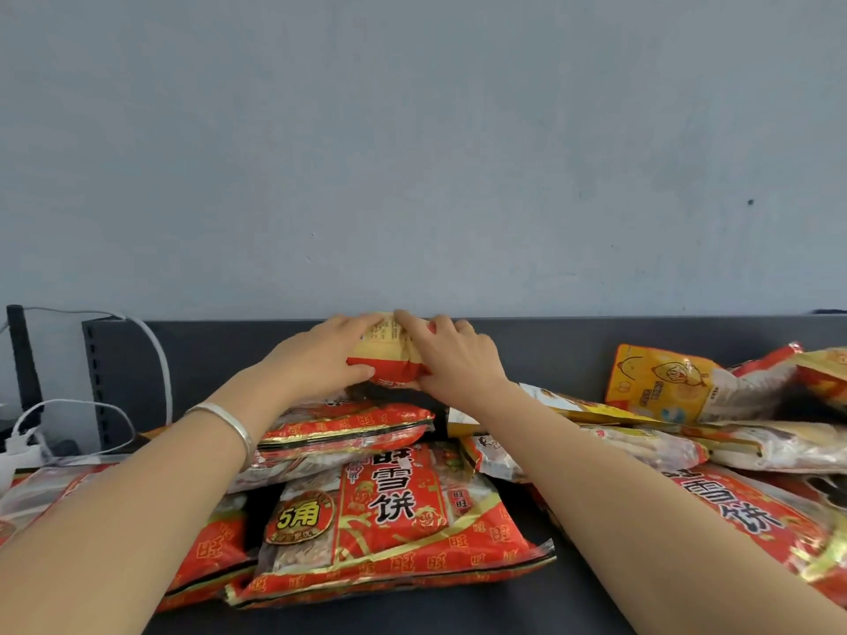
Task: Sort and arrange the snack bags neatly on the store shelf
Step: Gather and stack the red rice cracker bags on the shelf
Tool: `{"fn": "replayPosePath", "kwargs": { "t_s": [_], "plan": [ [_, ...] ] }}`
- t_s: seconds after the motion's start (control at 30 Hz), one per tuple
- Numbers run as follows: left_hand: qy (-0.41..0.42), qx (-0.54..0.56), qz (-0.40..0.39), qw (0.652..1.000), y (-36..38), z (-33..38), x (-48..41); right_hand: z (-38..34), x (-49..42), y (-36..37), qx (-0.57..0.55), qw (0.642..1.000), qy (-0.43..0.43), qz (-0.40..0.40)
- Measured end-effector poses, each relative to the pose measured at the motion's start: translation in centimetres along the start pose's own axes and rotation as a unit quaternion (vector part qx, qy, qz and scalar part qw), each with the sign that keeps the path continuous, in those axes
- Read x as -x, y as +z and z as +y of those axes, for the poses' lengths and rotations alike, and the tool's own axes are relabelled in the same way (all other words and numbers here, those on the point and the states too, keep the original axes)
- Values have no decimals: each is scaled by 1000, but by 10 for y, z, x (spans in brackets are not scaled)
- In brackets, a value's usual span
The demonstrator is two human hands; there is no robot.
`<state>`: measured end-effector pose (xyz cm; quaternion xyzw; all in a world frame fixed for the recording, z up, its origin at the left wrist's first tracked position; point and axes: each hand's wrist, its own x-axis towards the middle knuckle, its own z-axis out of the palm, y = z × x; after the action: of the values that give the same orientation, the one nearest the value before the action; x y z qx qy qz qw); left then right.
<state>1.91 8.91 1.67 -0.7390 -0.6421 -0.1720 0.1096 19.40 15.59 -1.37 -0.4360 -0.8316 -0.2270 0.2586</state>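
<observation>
While both hands close on the small red-and-yellow snack bag (pixel 389 355) at the back of the dark shelf (pixel 573 355), against the grey wall (pixel 412 153), we see the left hand (pixel 321 359) wrapped round its left side and the right hand (pixel 453 359) round its right, the fingers (pixel 366 320) of each curled over the top edge so that the bag is held between them. We judge the step in hand to be seating this bag at the rear, above the red stack (pixel 348 428) beneath it. To do it well, we would keep the grip even on both sides, square the bag to the wall, and lower it flat so the slippery film below does not slide. Nearer the camera, a large red rice-cracker bag (pixel 394 520) lies face up; a similar red bag (pixel 751 520) lies to the right under the forearm. Further right, a yellow bag (pixel 660 382) leans on a loose heap of pale bags (pixel 779 442), not yet sorted. The bags are sealed, and clear panels show pale pieces inside some. A silver bracelet (pixel 229 423) circles the left wrist; white cables (pixel 151 350) hang at the far left.
</observation>
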Motion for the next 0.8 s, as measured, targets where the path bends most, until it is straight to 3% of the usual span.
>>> {"fn": "replayPosePath", "kwargs": {
  "t_s": [0.17, 0.4, 0.67, 0.8],
  "plan": [
    [66, 25, 40, 997, 0, 37, -18, 36, 23, -23, 71, 996, 30, 51],
    [178, 22, 66, 981, 18, 123, -39, 121, 88, -52, 128, 982, 131, 40],
    [214, 61, 47, 974, 47, 225, -64, 218, 165, -85, 173, 963, 206, 6],
    [236, 113, 45, 964, 55, 288, -73, 262, 192, -106, 189, 961, 196, 50]
  ]
}}
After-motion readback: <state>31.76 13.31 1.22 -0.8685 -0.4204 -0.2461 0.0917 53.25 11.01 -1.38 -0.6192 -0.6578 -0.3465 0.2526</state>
